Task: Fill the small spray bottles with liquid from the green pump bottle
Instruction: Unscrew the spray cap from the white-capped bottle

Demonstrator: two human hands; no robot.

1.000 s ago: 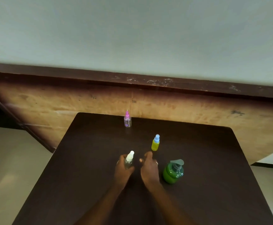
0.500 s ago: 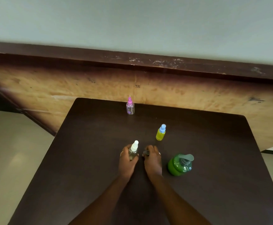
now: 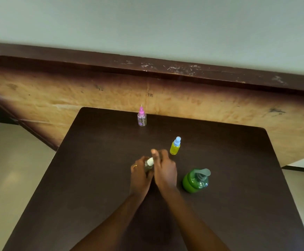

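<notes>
A small clear spray bottle with a white top (image 3: pixel 149 164) stands on the dark table (image 3: pixel 93 169), and my left hand (image 3: pixel 140 175) is wrapped around its body. My right hand (image 3: pixel 164 169) presses against it from the right, its fingers curled at the white top and slightly blurred. The green pump bottle (image 3: pixel 195 181) with a grey pump head stands just right of my right hand. Beyond my hands is a yellow-filled spray bottle with a blue top (image 3: pixel 175 146). A clear spray bottle with a pink top (image 3: pixel 141 118) stands near the far edge.
The table's far edge meets a worn wooden panel (image 3: pixel 220 105) under a dark ledge. Pale floor (image 3: pixel 11 169) lies beyond the table's left and right edges.
My right hand has moved left from the table surface onto the white top of the bottle held in my left hand. The other bottles have not moved.
</notes>
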